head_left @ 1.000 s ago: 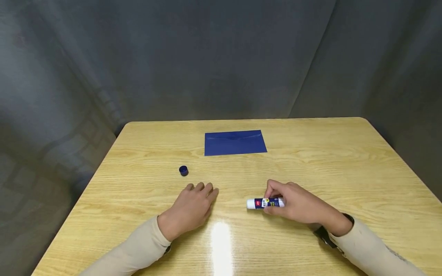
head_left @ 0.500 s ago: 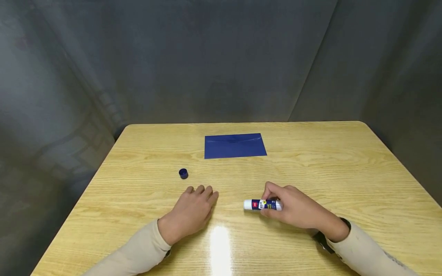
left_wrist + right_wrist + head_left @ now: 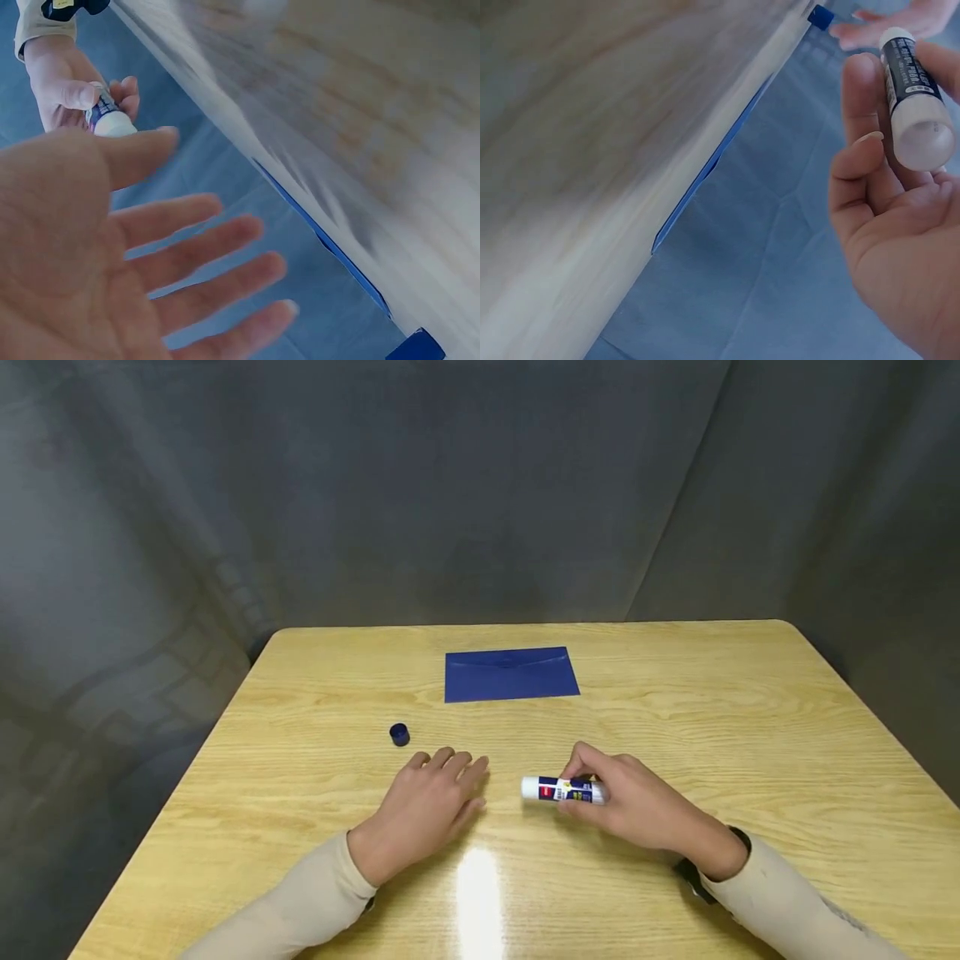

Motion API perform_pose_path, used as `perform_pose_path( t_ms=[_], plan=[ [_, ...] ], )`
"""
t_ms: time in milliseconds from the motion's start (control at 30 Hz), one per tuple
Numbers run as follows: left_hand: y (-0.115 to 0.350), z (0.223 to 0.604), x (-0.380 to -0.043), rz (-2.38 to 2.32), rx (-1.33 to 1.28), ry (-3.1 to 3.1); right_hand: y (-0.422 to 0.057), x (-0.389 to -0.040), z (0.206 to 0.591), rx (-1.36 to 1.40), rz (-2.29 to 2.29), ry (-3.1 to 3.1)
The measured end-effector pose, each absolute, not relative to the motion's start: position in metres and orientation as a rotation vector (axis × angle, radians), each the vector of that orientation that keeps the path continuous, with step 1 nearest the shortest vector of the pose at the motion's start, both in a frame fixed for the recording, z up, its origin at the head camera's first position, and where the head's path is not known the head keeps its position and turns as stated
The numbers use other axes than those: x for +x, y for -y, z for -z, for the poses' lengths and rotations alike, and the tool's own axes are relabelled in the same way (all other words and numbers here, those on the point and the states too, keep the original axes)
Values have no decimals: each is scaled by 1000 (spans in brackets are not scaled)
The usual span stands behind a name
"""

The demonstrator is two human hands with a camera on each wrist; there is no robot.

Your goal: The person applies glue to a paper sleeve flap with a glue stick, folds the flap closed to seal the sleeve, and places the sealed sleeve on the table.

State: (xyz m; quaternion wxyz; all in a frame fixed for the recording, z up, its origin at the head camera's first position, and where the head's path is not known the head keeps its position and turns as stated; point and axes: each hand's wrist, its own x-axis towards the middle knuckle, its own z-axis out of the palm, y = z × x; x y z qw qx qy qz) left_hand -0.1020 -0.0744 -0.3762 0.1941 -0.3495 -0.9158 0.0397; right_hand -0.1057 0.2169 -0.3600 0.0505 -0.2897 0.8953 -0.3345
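Observation:
My right hand (image 3: pixel 633 802) pinches a glue stick (image 3: pixel 546 788) between thumb and fingers, its white end pointing left. The tube has a dark blue printed label, and the right wrist view shows its open, hollow white end (image 3: pixel 924 142) close to the camera. My left hand (image 3: pixel 427 802) lies to the left of the tube, palm down and holding nothing. Its fingers are spread and straight in the left wrist view, with the glue stick (image 3: pixel 112 122) beyond the thumb. A small dark blue cap (image 3: pixel 400 735) stands on the table, just beyond the left hand.
A dark blue envelope (image 3: pixel 512 681) lies flat toward the back of the wooden table (image 3: pixel 712 710), its flap line on the far side. Grey curtain (image 3: pixel 465 485) hangs behind the table and along both sides.
The right hand has moved left with the glue stick. The left hand has shifted slightly right and forward, its thumb now showing apart from the fingers. Cap and envelope stay put.

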Motion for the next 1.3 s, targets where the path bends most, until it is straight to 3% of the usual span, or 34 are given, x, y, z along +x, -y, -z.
perform_pose_path(
  t_ms=[533, 1300],
  plan=[
    [49, 362, -103, 257, -1240, 2356, -207, -104, 358, -1038, 1082, -2671],
    [51, 359, -100, 293, -1322, 2287, -198, -99, 356, -1082, 1155, -2569]
  ],
)
